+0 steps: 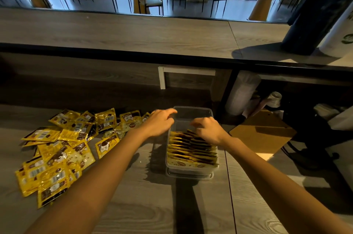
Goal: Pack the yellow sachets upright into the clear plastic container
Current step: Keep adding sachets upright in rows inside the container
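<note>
A clear plastic container (191, 171) stands on the wooden table in the middle of the view. Several yellow sachets (191, 149) stand upright in a row in its near half; its far half holds nothing. My right hand (207, 130) lies over the far end of that row, fingers curled down onto the sachet tops. My left hand (159, 122) hovers at the container's far left rim with fingers relaxed and holds nothing. A loose pile of yellow sachets (63, 147) lies flat on the table to the left.
A brown clipboard (263, 134) lies to the right of the container. A raised counter (133, 34) runs across behind the table. Dark bags and a white roll (242, 92) crowd the right side under the counter.
</note>
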The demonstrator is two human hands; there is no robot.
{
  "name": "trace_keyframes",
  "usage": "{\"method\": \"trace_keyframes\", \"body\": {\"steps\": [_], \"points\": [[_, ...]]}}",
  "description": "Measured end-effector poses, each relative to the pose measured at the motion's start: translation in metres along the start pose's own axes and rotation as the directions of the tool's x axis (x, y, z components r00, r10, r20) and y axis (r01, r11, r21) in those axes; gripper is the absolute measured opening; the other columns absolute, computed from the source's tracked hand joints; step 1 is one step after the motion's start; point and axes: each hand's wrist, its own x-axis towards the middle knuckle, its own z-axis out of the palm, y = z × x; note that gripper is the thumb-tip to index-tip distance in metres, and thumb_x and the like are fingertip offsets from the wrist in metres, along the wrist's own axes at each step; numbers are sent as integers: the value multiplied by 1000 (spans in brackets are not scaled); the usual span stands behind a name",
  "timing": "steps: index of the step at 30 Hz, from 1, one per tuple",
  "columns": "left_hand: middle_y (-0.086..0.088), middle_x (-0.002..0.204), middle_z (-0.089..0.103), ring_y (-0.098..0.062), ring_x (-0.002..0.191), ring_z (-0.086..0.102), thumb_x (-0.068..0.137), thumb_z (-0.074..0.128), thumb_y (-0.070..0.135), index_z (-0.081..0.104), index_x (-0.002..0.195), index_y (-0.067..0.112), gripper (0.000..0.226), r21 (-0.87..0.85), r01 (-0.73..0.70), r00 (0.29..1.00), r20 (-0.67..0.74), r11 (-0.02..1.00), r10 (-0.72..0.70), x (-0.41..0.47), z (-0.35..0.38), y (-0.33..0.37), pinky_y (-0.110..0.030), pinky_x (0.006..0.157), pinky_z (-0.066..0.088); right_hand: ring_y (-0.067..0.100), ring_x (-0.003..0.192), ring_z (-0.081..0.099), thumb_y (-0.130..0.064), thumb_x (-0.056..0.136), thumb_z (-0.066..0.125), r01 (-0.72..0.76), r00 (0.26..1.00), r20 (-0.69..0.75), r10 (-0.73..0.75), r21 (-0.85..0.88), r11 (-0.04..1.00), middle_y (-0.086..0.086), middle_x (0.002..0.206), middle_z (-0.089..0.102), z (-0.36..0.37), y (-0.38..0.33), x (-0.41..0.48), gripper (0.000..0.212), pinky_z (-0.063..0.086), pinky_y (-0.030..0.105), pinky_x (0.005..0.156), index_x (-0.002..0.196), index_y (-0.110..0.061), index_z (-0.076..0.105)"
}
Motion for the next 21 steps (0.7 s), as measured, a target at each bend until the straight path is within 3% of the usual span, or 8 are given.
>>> {"method": "trace_keyframes", "body": {"steps": [5, 8, 12, 15, 17, 21], "points": [[-9, 127, 57, -21, 110, 55, 95, 39, 7, 49, 132, 12, 39, -108, 139, 922, -348, 984, -169, -24, -25, -45, -32, 89, 44, 23, 117, 53, -8, 85, 51, 198, 963, -180, -201, -34, 980, 8, 124, 59, 32, -62, 8, 35, 42, 32, 97, 119, -9, 60], [-18, 121, 59, -32, 107, 56, 95, 38, 8, 49, 130, 7, 37, -126, 299, 849, -418, 946, -324, -45, -21, -92, -36, 82, 43, 28, 117, 52, -3, 86, 47, 267, 960, -75, -270, -52, 962, 13, 126, 57, 71, -94, 17, 36, 44, 38, 99, 120, -6, 58], [-19, 130, 55, -34, 118, 52, 92, 43, 7, 42, 137, 10, 45, -69, 439, 854, -280, 896, -439, -67, 5, -149, -39, 94, 43, 37, 124, 45, -6, 90, 45, 192, 967, 196, -164, -135, 972, 21, 135, 48, 120, -110, 35, 39, 42, 42, 101, 128, -2, 49], [-13, 155, 20, -30, 142, 21, 94, 41, 8, 31, 144, 11, 51, 111, 445, 893, -131, 888, -431, -76, 27, -167, -39, 112, 26, 34, 144, 13, -17, 93, 48, 213, 937, 335, -94, -338, 917, 17, 155, 16, 142, -107, 50, 58, 22, 43, 117, 143, 1, 24], [-10, 159, -1, -28, 147, 1, 96, 35, 6, 20, 148, 15, 55, 188, 413, 910, -44, 891, -412, -77, 38, -173, -40, 118, 16, 31, 146, -1, -20, 94, 46, 181, 936, 352, -27, -412, 893, 10, 159, 0, 148, -106, 58, 68, 14, 48, 118, 148, -5, 9], [-13, 158, -10, -32, 146, -6, 97, 32, 8, 8, 150, 20, 59, 262, 382, 912, 48, 886, -407, -75, 50, -177, -45, 116, 19, 34, 145, 3, -20, 94, 39, 135, 945, 322, 52, -530, 837, 9, 158, 9, 150, -103, 72, 63, 2, 51, 117, 149, -9, 9]]}}
